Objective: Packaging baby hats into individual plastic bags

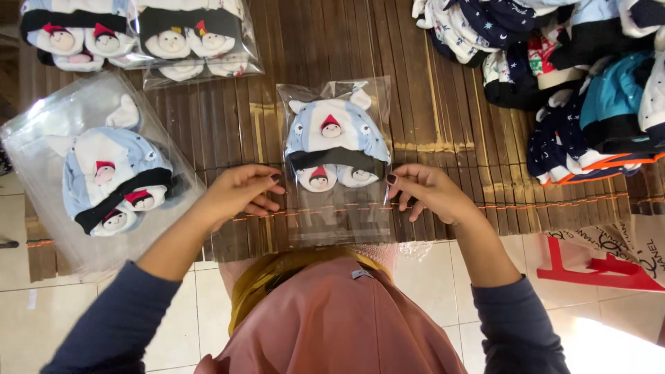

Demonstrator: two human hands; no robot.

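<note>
Nearest the camera, over the front edge of the dark bamboo-slat mat [443, 111], both hands worked on one clear plastic bag [337, 208]. Left hand [239, 194] lay at the bag's left edge, fingers [267, 181] curled loosely, thumb and forefinger pinched on the plastic. Right hand [428, 190] mirrored it at the right edge: fingertips closed on the film, remaining fingers bent under. Whether each pinch was firm or only resting could not be told.

Bag contents: a pale blue and white baby hat [337, 131] with small ears, a black band and a red-capped figure on the front, plus a pair of small white mittens [336, 176] just below the band. Lower part of the bag was flat, the mat showing through it.

Left of the hands, near but apart: a second clear bag [41, 138], lying askew, holding a like blue hat set [111, 176].

Farther, at the mat's top left: two more filled bags [197, 41], side by side and touching, each with black-banded white pieces.

Far right: a loose pile of unbagged baby garments [575, 76], navy, white, teal and black, heaped on the mat.
</note>
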